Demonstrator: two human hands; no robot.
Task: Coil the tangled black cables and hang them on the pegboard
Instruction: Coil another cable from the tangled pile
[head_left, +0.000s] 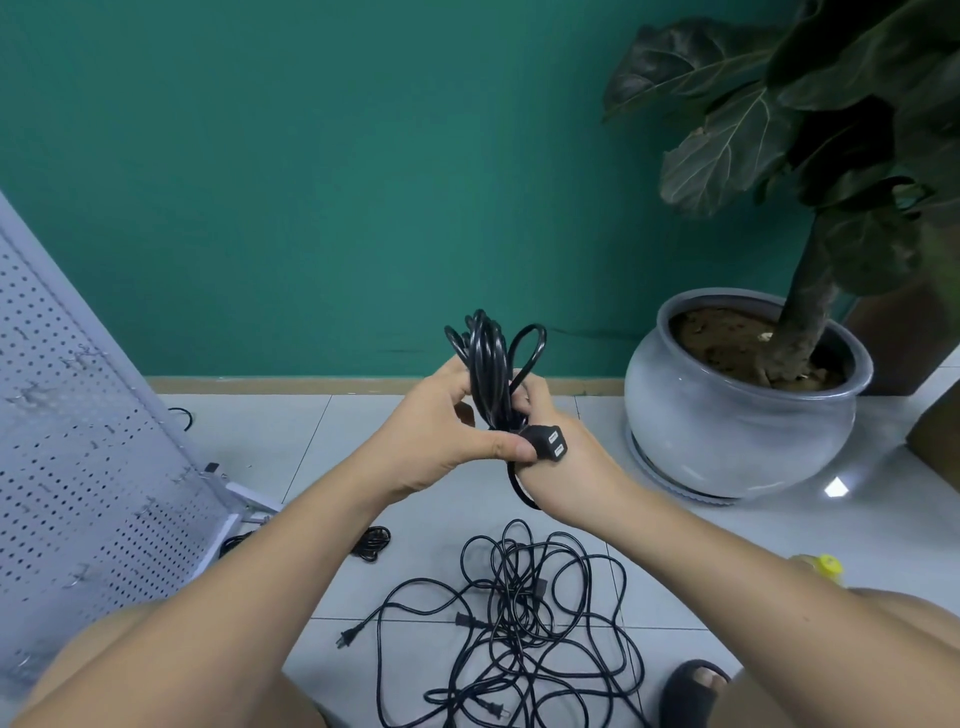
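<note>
At the centre of the frame the left hand (452, 441) and the right hand (556, 452) meet around a bundle of glossy black rubber cable coiled into long loops (485, 374); the left fingers are closed round the bundle's waist, thumb pressed beside the black two-slot plug end (545, 441), seemingly to keep the loops from springing apart; the right fingers curl against the same waist, with a strand looped about the wrist, likely the tail being wound round as a tie. Lower centre, a tangled heap of thin black cables (519, 629) lies on the pale tiled floor (311, 431), awaiting coiling; the white perforated metal pegboard (78, 415) leans at the left edge, within reach for hanging.
</note>
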